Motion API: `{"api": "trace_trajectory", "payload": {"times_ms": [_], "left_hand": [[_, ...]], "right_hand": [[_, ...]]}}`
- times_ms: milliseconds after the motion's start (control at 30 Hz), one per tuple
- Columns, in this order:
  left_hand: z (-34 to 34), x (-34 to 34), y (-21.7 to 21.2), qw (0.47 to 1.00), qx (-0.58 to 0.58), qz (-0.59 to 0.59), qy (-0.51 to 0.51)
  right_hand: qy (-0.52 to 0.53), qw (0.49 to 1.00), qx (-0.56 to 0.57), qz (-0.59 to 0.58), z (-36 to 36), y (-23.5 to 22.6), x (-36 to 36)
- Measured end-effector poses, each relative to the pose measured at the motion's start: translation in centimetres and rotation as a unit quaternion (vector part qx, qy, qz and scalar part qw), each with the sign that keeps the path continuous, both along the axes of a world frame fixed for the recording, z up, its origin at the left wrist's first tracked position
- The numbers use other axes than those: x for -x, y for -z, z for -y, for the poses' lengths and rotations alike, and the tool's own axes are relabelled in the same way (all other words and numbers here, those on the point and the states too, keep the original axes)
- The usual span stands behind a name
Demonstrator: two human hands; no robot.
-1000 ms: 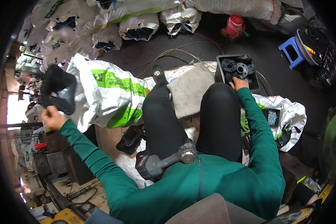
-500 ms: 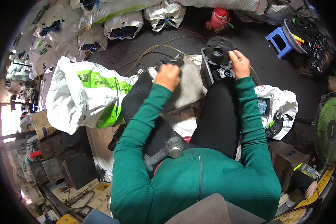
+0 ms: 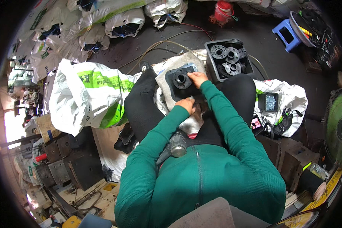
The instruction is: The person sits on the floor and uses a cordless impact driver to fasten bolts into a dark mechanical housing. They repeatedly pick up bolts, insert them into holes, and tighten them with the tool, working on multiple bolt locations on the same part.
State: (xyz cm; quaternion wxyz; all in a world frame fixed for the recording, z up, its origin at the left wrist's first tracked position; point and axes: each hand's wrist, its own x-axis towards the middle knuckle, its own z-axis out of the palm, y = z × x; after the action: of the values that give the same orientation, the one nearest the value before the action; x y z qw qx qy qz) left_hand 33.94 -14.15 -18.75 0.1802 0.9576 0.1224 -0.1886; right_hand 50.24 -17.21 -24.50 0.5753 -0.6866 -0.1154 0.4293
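Note:
A black flanged part with a round raised hub [image 3: 181, 79] rests on a beige cloth pad [image 3: 164, 84] between my knees. My right hand [image 3: 198, 79] pinches the part's right edge. Just nearer to me, my left hand [image 3: 187, 105] is closed by the near edge of the part and pad; whatever its curled fingers hold is hidden. Beyond my right knee stands a dark grey bin [image 3: 216, 73] with several round black flanges [image 3: 231, 55] in it. Across my lap lies a grey tool with a rounded metal end [image 3: 177, 147].
A white and green sack [image 3: 89, 98] stands at my left. On the right, a small black tray of screws [image 3: 269, 102] sits on a white sack [image 3: 295, 97]. Farther off are a blue stool [image 3: 287, 38], a red bucket [image 3: 223, 12] and a hose [image 3: 152, 51] along the floor.
My right hand has come from above the bin to the pad, and the round black part it held is now at the pad. My left hand has moved nearer to me and right.

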Motion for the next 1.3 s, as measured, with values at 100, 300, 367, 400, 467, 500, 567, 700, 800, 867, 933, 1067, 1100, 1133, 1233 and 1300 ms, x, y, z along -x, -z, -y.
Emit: {"api": "trace_trajectory", "payload": {"times_ms": [100,300,367,400,467,500,567,700,800,867,933,1067,1100,1133,1233,1300], "left_hand": [[0.2,1.6,-1.3,0.997,0.057,-0.054,0.025],[-2.4,2.9,-2.0,0.994,0.093,-0.019,-0.054],[-2.2,3.3,-1.9,0.992,0.113,0.015,-0.06],[-1.8,3.5,-1.9,0.989,0.135,0.045,-0.049],[-0.7,3.4,-1.9,0.982,0.177,0.017,-0.062],[-0.1,3.0,-2.0,0.978,0.19,0.072,-0.057],[1.1,2.4,-2.8,0.966,0.206,0.121,-0.096],[2.7,0.4,-5.8,0.905,0.276,0.273,-0.177],[4.9,-0.8,-7.9,0.912,0.293,0.271,-0.096],[6.1,-1.1,-9.2,0.936,0.206,0.286,-0.014],[6.8,-1.6,-10.0,0.918,0.218,0.332,-0.019],[7.1,-2.6,-10.6,0.911,0.164,0.377,0.039],[7.0,-2.7,-10.7,0.916,0.152,0.37,0.041],[7.0,-2.9,-10.7,0.919,0.14,0.367,0.042],[7.0,-3.2,-10.6,0.915,0.118,0.386,0.014],[6.9,-3.1,-10.7,0.915,0.099,0.391,0.003]], "right_hand": [[0.0,0.976,0.113,0.188,-0.5,1.0,0.2],[-0.025,0.965,0.16,0.208,-0.3,-1.4,1.1],[0.084,0.962,0.14,0.218,0.6,-4.5,1.7],[0.094,0.972,0.07,0.205,1.3,-6.4,1.5],[0.138,0.947,-0.102,0.273,3.4,-10.7,1.3],[0.157,0.944,-0.175,0.232,5.0,-12.6,1.1],[0.207,0.869,-0.265,0.361,10.9,-14.6,-0.6],[0.307,0.896,-0.109,0.303,26.1,-11.9,-7.0],[0.338,0.898,0.229,0.162,37.5,-6.0,-6.7],[0.229,0.832,0.456,0.22,42.6,-1.7,-3.8],[0.206,0.819,0.503,0.184,45.9,1.8,-0.8],[0.102,0.771,0.619,0.112,47.3,6.0,1.6],[0.081,0.768,0.627,0.098,47.3,6.5,1.8],[0.064,0.769,0.629,0.097,47.2,6.9,1.5],[0.024,0.772,0.627,0.101,47.1,7.7,0.8],[0.005,0.773,0.627,0.096,47.1,8.2,0.3]]}}
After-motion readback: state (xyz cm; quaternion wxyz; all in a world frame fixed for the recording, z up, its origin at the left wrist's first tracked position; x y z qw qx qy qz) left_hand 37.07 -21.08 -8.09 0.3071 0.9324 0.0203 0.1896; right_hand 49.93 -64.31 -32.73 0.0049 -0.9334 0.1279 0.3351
